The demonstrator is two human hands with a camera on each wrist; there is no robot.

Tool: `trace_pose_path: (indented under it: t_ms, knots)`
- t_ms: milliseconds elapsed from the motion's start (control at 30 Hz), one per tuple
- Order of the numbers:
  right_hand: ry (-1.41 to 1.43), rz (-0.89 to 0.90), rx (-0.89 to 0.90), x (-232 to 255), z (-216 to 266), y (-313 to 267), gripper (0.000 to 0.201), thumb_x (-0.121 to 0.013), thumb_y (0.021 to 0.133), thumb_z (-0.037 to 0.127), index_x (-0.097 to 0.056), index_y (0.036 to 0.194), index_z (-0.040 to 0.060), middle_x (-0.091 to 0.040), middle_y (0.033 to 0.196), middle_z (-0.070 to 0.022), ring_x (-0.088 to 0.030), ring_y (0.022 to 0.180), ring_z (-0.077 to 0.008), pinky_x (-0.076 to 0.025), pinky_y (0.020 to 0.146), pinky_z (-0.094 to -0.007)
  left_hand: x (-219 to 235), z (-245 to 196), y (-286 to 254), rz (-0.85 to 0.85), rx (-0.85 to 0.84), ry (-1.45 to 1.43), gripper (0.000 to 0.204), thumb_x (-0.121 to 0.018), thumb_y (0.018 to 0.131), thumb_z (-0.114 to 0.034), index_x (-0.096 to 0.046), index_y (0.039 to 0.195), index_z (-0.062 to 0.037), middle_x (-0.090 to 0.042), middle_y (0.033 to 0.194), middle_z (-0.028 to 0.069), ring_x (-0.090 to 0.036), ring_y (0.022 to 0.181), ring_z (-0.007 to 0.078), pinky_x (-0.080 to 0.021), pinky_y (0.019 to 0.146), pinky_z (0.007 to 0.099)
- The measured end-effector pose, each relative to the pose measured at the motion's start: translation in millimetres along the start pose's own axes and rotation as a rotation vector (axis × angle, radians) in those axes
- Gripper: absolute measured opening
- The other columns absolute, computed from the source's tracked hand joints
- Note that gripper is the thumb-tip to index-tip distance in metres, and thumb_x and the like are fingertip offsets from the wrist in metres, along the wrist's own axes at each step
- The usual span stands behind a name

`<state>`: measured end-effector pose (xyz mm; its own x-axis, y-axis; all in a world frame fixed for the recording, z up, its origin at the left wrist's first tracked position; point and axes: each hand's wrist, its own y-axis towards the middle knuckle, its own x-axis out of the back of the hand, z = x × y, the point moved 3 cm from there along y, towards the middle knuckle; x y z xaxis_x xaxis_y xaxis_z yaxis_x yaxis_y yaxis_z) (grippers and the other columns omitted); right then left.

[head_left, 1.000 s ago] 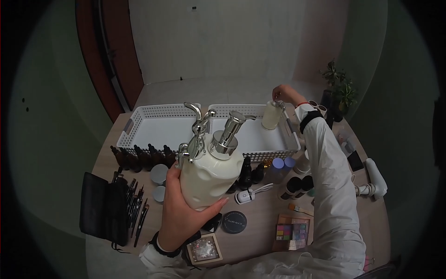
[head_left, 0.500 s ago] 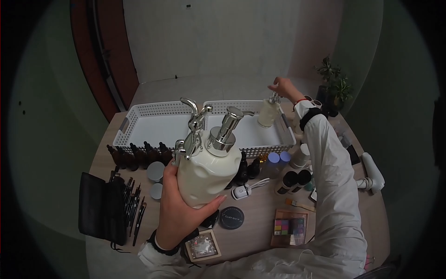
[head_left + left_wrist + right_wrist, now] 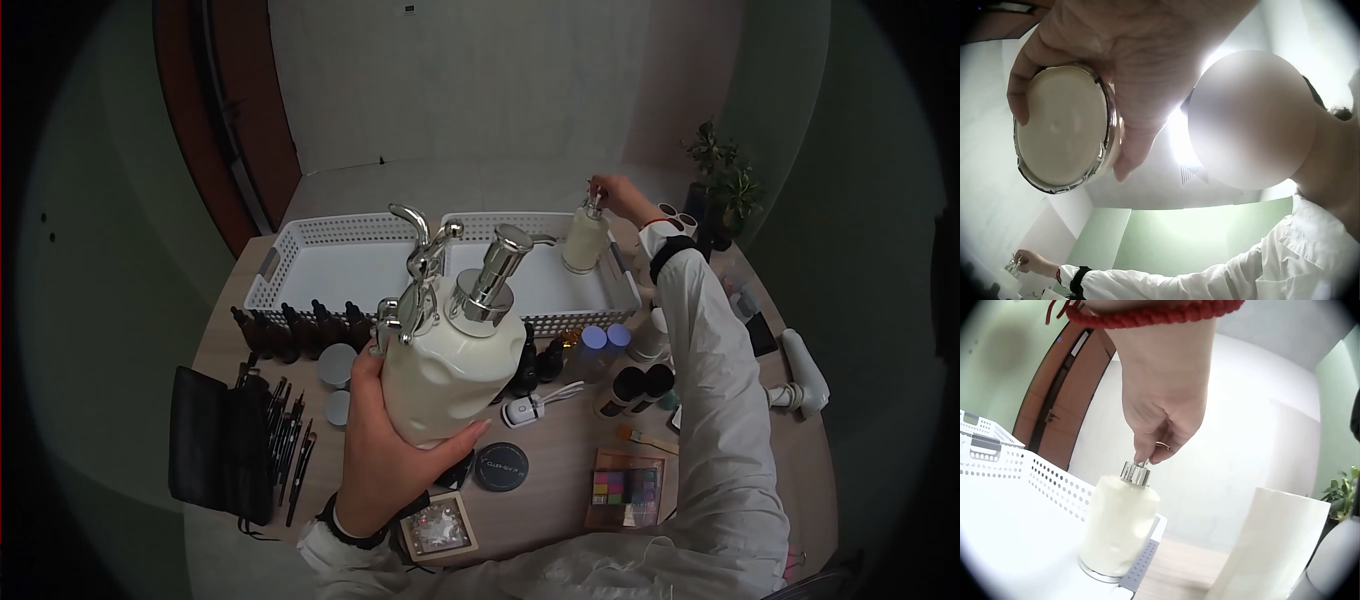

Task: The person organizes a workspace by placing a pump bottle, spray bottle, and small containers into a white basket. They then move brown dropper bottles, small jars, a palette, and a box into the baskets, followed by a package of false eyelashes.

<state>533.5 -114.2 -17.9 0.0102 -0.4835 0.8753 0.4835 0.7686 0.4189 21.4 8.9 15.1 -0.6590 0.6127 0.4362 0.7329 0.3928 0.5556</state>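
My left hand (image 3: 395, 460) grips a cream pump bottle (image 3: 450, 385) low on its body, thumb at the front. The bottle has a silver pump head and a curled silver ornament at its shoulder. In the left wrist view its pale round base (image 3: 1060, 128) faces the camera. At the far right, my right hand (image 3: 622, 198) pinches the top of a second cream pump bottle (image 3: 585, 240), which stands upright inside the right end of the right white basket (image 3: 530, 322). The right wrist view shows the fingertips (image 3: 1142, 450) closed over its silver neck.
Another white basket (image 3: 340, 232) adjoins on the left. In front stand brown dropper bottles (image 3: 325, 325), purple-capped bottles (image 3: 593, 338) and dark-capped jars (image 3: 628, 385). Makeup brushes (image 3: 290, 440), an eyeshadow palette (image 3: 625, 487), a black round compact (image 3: 501, 467) and a white hairdryer (image 3: 803, 370) lie nearer.
The right hand's fingers have come in closer on the second bottle's pump top. The left hand keeps its grip on the large bottle. The whole head view has shifted slightly.
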Motion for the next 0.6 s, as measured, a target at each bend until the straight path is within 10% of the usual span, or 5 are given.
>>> trace_pose_path:
  t_ms: [600]
  knots:
    - [-0.086,0.082,-0.018,6,7,2,0.020,-0.070,0.069,0.000,-0.063,0.088,0.0014,-0.063,0.084,-0.0146,-0.062,0.078,-0.0300,-0.049,0.070,-0.0375,-1,1,-2,0.023,0.043,-0.013,0.095,-0.086,0.061,-0.022,-0.027,0.130,0.0023,-0.042,0.122,0.0184,-0.050,0.111,0.0278,-0.044,0.091,0.0380]
